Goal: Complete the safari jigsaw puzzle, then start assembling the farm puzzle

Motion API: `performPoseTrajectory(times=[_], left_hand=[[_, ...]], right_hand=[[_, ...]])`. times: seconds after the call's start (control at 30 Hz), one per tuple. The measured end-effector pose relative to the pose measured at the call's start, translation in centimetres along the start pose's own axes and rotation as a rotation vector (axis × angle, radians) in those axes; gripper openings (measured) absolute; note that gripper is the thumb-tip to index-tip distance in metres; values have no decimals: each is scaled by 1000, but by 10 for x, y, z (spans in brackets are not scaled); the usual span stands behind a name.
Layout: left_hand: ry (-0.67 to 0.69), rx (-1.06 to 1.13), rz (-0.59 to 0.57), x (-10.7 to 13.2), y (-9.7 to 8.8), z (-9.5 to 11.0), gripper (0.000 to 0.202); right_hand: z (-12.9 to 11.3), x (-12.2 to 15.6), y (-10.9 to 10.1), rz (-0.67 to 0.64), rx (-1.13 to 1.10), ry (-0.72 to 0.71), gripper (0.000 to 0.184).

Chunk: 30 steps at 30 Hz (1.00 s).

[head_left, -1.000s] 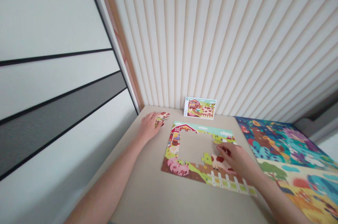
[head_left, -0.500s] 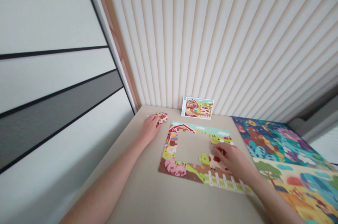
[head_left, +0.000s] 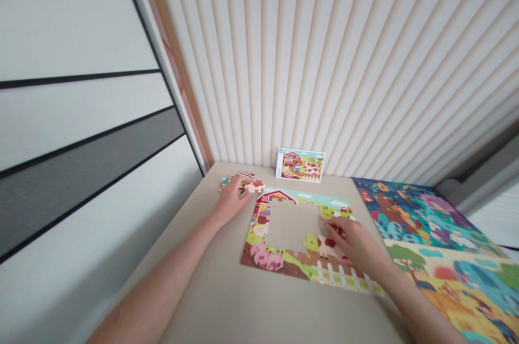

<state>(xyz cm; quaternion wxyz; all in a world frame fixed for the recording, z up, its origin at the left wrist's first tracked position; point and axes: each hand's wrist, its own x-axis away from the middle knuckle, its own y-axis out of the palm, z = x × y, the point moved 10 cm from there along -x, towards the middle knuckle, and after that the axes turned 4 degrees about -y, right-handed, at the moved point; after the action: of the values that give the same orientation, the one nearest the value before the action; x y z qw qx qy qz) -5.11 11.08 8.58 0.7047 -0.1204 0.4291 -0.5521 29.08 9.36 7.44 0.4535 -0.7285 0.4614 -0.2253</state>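
A farm jigsaw puzzle [head_left: 279,257] lies on the beige table [head_left: 243,301], its border joined and its middle a bare gap. My left hand [head_left: 232,199] is at the puzzle's far left corner, fingers pinched on a loose puzzle piece [head_left: 255,187]. Behind it lie a few more loose pieces [head_left: 231,179]. My right hand [head_left: 352,241] rests on the puzzle's right side, fingertips pressed down on the cow pieces there.
A small reference picture card [head_left: 300,164] of the farm scene leans against the ribbed wall at the back. A large colourful finished puzzle [head_left: 430,236] covers the table's right side. A panelled wall runs along the left.
My left hand has picked a piece out of the loose pile and drawn it towards the puzzle's top left corner. My right hand has stayed on the puzzle's right side.
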Motion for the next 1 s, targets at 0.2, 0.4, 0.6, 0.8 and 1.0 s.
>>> performPoseTrajectory(times=[0.2, 0.4, 0.6, 0.8, 1.0], left_hand=[[132, 192, -193, 22, 22, 64, 37], [397, 279, -323, 55, 39, 138, 42], [421, 286, -369, 73, 59, 153, 45], [278, 258, -332, 68, 64, 138, 52], [281, 193, -410, 72, 72, 139, 62]], right_hand=[[-4, -1, -1, 9, -81, 0, 37], [-21, 2, 6, -24, -481, 0, 43], [-49, 10, 21, -168, -861, -49, 43], [-47, 6, 19, -118, -809, -67, 38], [-48, 5, 18, -111, -787, -122, 37]])
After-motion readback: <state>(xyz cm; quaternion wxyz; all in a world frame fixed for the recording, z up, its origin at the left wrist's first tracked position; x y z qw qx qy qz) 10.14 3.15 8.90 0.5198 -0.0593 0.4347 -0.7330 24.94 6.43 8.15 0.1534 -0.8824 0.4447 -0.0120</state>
